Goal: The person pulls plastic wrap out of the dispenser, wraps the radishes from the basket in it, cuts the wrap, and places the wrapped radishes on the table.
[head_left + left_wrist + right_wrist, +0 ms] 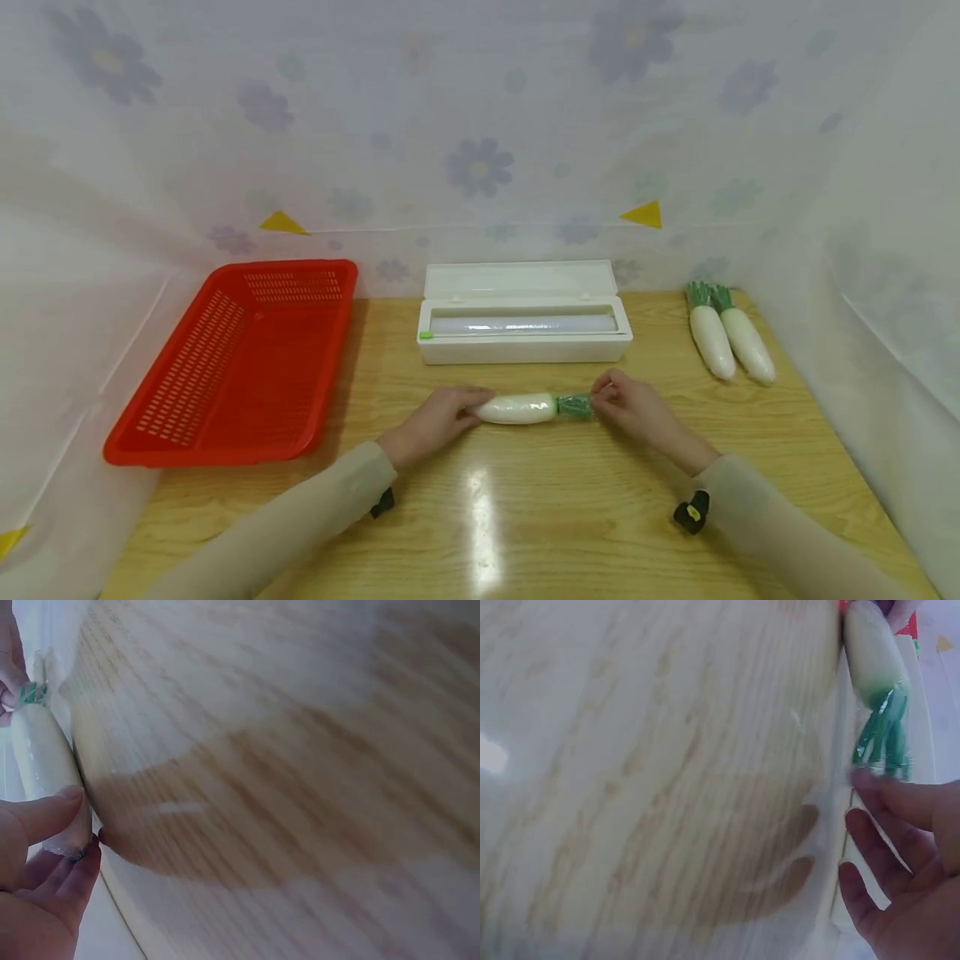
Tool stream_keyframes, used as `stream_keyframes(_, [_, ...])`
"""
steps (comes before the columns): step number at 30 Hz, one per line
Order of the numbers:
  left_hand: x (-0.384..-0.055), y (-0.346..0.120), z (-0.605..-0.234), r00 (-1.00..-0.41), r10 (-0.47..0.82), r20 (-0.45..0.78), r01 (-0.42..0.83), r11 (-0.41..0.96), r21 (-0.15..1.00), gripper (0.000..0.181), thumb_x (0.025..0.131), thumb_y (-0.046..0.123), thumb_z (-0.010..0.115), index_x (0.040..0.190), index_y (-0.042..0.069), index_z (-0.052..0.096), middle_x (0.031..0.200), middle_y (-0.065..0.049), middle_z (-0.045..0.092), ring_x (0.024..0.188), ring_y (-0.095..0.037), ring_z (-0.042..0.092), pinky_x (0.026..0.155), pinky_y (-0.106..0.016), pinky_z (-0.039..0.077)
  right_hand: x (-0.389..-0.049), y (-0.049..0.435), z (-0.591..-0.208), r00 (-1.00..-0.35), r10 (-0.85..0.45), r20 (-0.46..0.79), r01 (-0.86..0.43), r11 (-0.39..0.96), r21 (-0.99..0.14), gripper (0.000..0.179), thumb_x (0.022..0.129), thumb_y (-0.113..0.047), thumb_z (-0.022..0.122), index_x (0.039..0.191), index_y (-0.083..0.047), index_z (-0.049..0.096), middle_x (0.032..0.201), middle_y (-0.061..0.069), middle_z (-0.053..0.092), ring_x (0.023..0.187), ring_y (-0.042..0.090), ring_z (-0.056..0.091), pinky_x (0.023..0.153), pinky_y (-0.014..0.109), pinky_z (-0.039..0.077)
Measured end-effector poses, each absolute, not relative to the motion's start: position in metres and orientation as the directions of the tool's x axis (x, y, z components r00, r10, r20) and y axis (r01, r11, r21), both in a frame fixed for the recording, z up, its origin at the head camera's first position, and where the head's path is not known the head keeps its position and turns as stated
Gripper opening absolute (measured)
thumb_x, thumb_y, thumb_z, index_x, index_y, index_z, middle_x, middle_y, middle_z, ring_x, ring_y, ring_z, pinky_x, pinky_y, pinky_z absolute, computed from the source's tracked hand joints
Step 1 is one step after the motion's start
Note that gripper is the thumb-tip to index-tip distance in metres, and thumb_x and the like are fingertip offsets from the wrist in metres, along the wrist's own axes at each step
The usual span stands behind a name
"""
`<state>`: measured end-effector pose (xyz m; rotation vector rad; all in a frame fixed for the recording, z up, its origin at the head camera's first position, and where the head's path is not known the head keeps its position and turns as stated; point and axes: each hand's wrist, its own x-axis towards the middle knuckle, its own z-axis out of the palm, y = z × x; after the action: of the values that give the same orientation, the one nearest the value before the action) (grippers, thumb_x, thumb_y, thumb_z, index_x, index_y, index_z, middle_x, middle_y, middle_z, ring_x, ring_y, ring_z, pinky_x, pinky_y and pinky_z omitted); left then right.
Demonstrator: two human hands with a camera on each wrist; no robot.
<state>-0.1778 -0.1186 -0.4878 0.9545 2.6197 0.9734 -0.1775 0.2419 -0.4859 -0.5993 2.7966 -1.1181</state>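
Note:
A white radish with cut green stems lies crosswise on the table, wrapped in clear cling film that shines along its body. My left hand holds its tip, thumb on one side and fingers on the other, as the left wrist view shows on the radish. At the stem end, my right hand pinches the film edge between thumb and forefinger. The right wrist view shows the green stems under the film, with the other fingers of the right hand spread loosely below.
Behind the radish stands a white cling film box, lid raised, with a film roll inside. A red plastic basket is at the left. Two more white radishes lie at the back right of the wooden table.

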Motion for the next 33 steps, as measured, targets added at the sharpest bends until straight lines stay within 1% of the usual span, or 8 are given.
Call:
stream_keyframes(4, [-0.177, -0.118, -0.488, -0.783, 0.619, 0.058, 0.516, 0.595, 0.616, 0.048, 0.098, 0.005, 0.07, 0.145, 0.006, 0.061, 0.133, -0.014, 0.064, 0.121, -0.03, 0.063, 0.101, -0.044, 0.053, -0.18, 0.24, -0.49, -0.949, -0.309, 0.069, -0.268, 0.667, -0.695, 0.005, 0.098, -0.007, 0.072, 0.101, -0.004, 0.074, 0.096, 0.007, 0.077, 0.089, 0.017, 0.07, 0.077, 0.03, 0.055])
stream_keyframes(9, [-0.177, -0.118, -0.485, -0.786, 0.616, 0.041, 0.513, 0.614, 0.6, 0.048, 0.099, 0.006, 0.07, 0.146, 0.008, 0.061, 0.128, -0.012, 0.067, 0.114, -0.025, 0.065, 0.097, -0.04, 0.054, -0.179, 0.237, -0.489, -0.938, -0.332, 0.099, -0.312, 0.684, -0.659, 0.011, 0.099, -0.004, 0.069, 0.104, -0.002, 0.078, 0.103, 0.012, 0.077, 0.094, 0.025, 0.071, 0.081, 0.039, 0.056])
stream_keyframes(14, [-0.178, -0.117, -0.483, -0.777, 0.629, 0.037, 0.529, 0.619, 0.581, 0.048, 0.099, 0.005, 0.069, 0.146, 0.007, 0.059, 0.126, -0.012, 0.067, 0.11, -0.024, 0.065, 0.094, -0.039, 0.055, -0.177, 0.233, -0.484, -0.955, -0.294, 0.025, -0.213, 0.627, -0.749, 0.014, 0.101, -0.004, 0.064, 0.107, 0.003, 0.075, 0.103, 0.015, 0.076, 0.091, 0.018, 0.069, 0.076, 0.03, 0.055])
stream_keyframes(18, [-0.177, -0.115, -0.484, -0.777, 0.628, 0.042, 0.538, 0.628, 0.562, 0.048, 0.099, 0.005, 0.069, 0.146, 0.005, 0.059, 0.129, -0.013, 0.066, 0.115, -0.027, 0.066, 0.097, -0.04, 0.055, -0.177, 0.232, -0.482, -0.962, -0.261, -0.081, -0.078, 0.548, -0.833, 0.024, 0.106, -0.013, 0.06, 0.113, 0.005, 0.074, 0.104, 0.015, 0.076, 0.085, 0.008, 0.064, 0.073, 0.024, 0.051])
stream_keyframes(21, [-0.176, -0.113, -0.485, -0.779, 0.624, 0.062, 0.544, 0.622, 0.563, 0.044, 0.099, 0.003, 0.069, 0.142, 0.001, 0.061, 0.13, -0.014, 0.068, 0.118, -0.029, 0.066, 0.099, -0.041, 0.054, -0.178, 0.232, -0.483, -0.956, -0.26, -0.136, -0.026, 0.536, -0.844, 0.03, 0.107, -0.02, 0.061, 0.116, 0.006, 0.072, 0.101, 0.014, 0.076, 0.077, 0.008, 0.059, 0.068, 0.024, 0.048])
stream_keyframes(24, [-0.176, -0.113, -0.486, -0.782, 0.618, 0.078, 0.539, 0.609, 0.581, 0.037, 0.098, 0.002, 0.07, 0.135, 0.001, 0.064, 0.13, -0.015, 0.07, 0.119, -0.03, 0.067, 0.101, -0.042, 0.054, -0.179, 0.229, -0.485, -0.962, -0.244, -0.126, -0.032, 0.555, -0.831, 0.03, 0.104, -0.021, 0.066, 0.115, 0.006, 0.072, 0.099, 0.013, 0.076, 0.077, 0.01, 0.059, 0.067, 0.025, 0.048])
stream_keyframes(26, [-0.176, -0.114, -0.485, -0.785, 0.614, 0.076, 0.53, 0.604, 0.595, 0.035, 0.098, 0.003, 0.07, 0.133, 0.002, 0.065, 0.131, -0.015, 0.07, 0.12, -0.029, 0.067, 0.101, -0.042, 0.054, -0.178, 0.227, -0.486, -0.97, -0.228, -0.09, -0.062, 0.585, -0.808, 0.027, 0.103, -0.02, 0.068, 0.113, 0.004, 0.073, 0.101, 0.013, 0.076, 0.083, 0.012, 0.061, 0.071, 0.027, 0.049])
stream_keyframes(33, [-0.176, -0.118, -0.485, -0.773, 0.633, 0.023, 0.499, 0.586, 0.639, 0.055, 0.098, 0.01, 0.073, 0.148, 0.001, 0.055, 0.15, -0.017, 0.056, 0.137, -0.031, 0.056, 0.111, -0.043, 0.045, -0.178, 0.221, -0.488, -0.989, -0.138, -0.057, -0.052, 0.674, -0.737, 0.029, 0.101, -0.024, 0.07, 0.114, 0.003, 0.07, 0.098, 0.012, 0.076, 0.085, 0.018, 0.068, 0.074, 0.032, 0.053])
